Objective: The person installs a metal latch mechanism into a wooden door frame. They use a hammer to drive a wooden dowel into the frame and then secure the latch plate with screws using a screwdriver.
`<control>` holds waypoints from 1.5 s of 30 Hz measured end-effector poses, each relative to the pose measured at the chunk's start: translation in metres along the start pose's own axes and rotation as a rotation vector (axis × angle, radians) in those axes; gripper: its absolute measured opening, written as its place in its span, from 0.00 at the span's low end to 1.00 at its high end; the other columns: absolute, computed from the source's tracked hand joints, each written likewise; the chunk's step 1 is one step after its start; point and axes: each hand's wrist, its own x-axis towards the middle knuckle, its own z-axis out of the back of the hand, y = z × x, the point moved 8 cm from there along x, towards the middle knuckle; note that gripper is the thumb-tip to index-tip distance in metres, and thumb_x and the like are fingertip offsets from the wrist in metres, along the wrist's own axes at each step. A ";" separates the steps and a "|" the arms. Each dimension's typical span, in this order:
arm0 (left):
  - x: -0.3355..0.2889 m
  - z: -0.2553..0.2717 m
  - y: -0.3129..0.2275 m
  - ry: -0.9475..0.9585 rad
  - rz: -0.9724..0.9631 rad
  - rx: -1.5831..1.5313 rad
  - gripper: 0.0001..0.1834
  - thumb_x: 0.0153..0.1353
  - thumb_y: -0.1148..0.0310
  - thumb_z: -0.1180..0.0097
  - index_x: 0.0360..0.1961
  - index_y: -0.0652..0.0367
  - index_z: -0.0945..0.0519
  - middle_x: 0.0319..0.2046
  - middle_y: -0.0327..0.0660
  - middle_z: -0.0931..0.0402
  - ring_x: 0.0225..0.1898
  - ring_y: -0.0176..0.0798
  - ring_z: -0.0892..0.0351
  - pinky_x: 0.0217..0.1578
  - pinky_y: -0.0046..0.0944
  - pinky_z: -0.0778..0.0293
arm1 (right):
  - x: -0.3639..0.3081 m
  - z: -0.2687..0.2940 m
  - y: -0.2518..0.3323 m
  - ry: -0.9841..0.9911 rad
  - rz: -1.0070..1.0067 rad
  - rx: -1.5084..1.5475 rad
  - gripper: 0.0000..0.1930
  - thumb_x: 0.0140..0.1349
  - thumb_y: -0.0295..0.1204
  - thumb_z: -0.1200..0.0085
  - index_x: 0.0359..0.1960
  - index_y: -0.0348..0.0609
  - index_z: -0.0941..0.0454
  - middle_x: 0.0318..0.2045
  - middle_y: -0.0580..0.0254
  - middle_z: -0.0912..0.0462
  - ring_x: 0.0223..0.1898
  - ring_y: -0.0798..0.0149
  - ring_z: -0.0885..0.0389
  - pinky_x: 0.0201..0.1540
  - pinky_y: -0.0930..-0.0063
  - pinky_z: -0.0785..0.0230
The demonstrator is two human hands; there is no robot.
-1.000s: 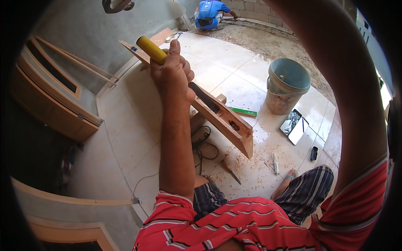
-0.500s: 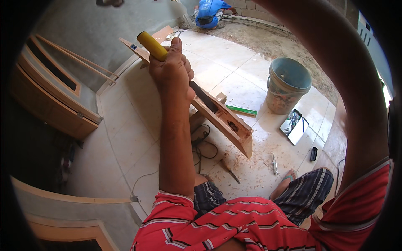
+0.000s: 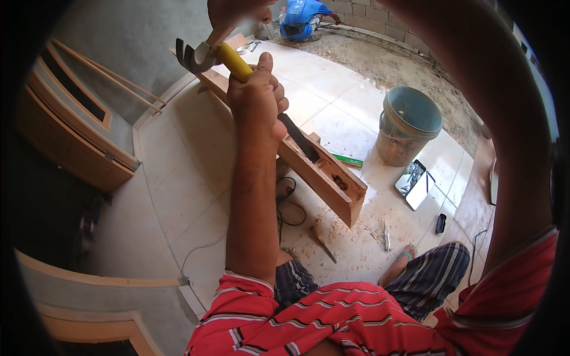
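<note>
My left hand (image 3: 256, 95) is closed around the yellow handle of a chisel (image 3: 297, 137), thumb up along it. The chisel's dark blade slants down into a recess cut in a long wooden beam (image 3: 314, 181). At the top edge, partly blurred and cut off, my right hand (image 3: 240, 13) grips a claw hammer (image 3: 202, 56). Its metal head is at the end of the yellow handle, with the claws pointing away to the left. Nearer the beam's end is a second hollow with rough edges.
Wood shavings and another chisel-like tool (image 3: 323, 244) lie on the tiles near my feet. To the right stand a dirty bucket (image 3: 402, 139), an open case of small bits (image 3: 415, 185) and a small black object (image 3: 440, 223). A person in blue (image 3: 301, 21) crouches far off.
The hammer has come down into view against the chisel's handle, with my right hand on it. My left hand, the chisel and the beam appear slightly lower and further right.
</note>
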 end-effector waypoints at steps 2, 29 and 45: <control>0.001 -0.001 0.002 -0.005 -0.022 0.008 0.17 0.71 0.65 0.36 0.32 0.49 0.35 0.19 0.26 0.45 0.15 0.21 0.50 0.14 0.28 0.56 | 0.004 0.002 0.000 -0.025 0.002 -0.013 0.12 0.62 0.24 0.49 0.42 0.38 0.13 0.27 0.51 0.13 0.28 0.54 0.13 0.27 0.60 0.22; 0.003 0.020 0.006 0.029 0.020 -0.161 0.21 0.71 0.56 0.35 0.29 0.47 0.36 0.18 0.23 0.48 0.14 0.20 0.52 0.14 0.27 0.56 | 0.062 -0.059 -0.006 0.101 -0.056 -0.193 0.12 0.59 0.27 0.48 0.39 0.50 0.11 0.32 0.56 0.11 0.36 0.55 0.12 0.38 0.55 0.23; 0.000 0.018 0.011 0.016 0.037 -0.192 0.21 0.72 0.57 0.36 0.29 0.48 0.35 0.18 0.24 0.47 0.14 0.21 0.52 0.13 0.26 0.56 | 0.100 -0.057 0.002 0.151 0.056 -0.236 0.11 0.60 0.29 0.44 0.40 0.42 0.12 0.32 0.51 0.13 0.36 0.53 0.14 0.40 0.54 0.22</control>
